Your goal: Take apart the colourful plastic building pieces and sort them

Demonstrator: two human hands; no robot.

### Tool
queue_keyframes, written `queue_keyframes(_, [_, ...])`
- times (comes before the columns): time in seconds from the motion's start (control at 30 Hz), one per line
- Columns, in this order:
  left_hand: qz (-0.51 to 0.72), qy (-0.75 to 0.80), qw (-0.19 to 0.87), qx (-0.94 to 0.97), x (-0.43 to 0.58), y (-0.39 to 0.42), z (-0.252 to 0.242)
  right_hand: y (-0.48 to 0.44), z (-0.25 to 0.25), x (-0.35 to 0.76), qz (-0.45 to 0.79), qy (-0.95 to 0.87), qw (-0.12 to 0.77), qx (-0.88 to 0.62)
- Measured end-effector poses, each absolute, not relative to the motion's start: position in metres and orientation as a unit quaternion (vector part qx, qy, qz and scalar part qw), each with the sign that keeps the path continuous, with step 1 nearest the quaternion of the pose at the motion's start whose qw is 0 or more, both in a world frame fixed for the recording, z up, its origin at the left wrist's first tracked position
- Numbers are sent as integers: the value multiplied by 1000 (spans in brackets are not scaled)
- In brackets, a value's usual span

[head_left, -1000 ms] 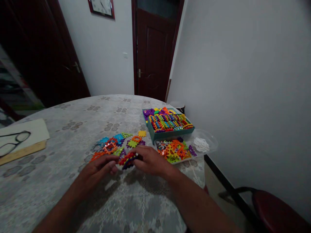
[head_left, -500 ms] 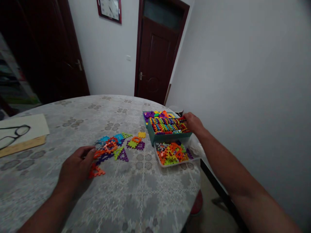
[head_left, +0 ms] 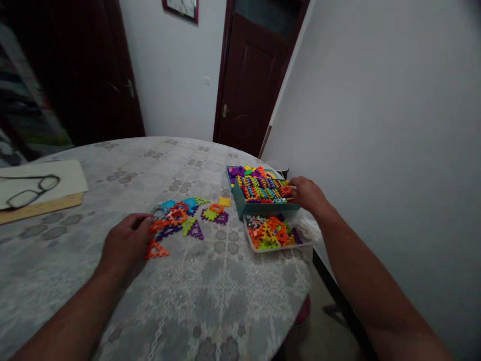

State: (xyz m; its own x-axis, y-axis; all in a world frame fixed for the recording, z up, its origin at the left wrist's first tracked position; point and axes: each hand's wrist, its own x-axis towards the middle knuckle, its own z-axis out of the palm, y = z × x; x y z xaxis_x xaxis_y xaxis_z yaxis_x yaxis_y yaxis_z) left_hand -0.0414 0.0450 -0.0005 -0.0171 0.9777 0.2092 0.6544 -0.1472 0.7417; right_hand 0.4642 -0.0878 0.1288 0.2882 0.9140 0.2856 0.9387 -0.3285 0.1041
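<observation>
My left hand (head_left: 126, 239) rests at the near left edge of a loose pile of toothed plastic building pieces, its thumb and fingers pressed together. What lies between its fingertips, if anything, is hidden. Around it are an orange triangle (head_left: 157, 249), a purple triangle (head_left: 196, 230) and blue pieces (head_left: 191, 204). My right hand (head_left: 307, 194) reaches over the right end of a teal box (head_left: 245, 206) filled with rows of colourful beads. Its fingers are closed at an orange toothed piece (head_left: 286, 190) on top of the beads; the fingertips are partly hidden.
A clear plastic tray (head_left: 259, 249) of mixed building pieces stands in front of the teal box, near the table's right edge. Behind is another container of purple and yellow pieces (head_left: 236, 173). Glasses (head_left: 28, 196) lie on paper at left. A wall rises at right.
The view has tilted down and turned slightly left. My right hand stays at the box's right end, where the orange piece beside its fingers shows more clearly. My left hand stays by the pile.
</observation>
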Motion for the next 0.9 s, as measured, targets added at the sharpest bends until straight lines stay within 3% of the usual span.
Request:
queue_keyframes(0.1, [381,591,238,670,-39,45,-5,-92,116,412,-133,-668,123,-722])
queue_keyframes(0.27, [403,574,240,672,-36,45,-13,-92,77,299,4,-775,200,-600])
queue_keyframes(0.6, [400,533,254,701,-35,43,-20,5,-5,179,6,-744,197,-638])
queue_keyframes(0.9, [402,507,161,745,-32,50,-39,40,-22,170,2,-760,184,-623])
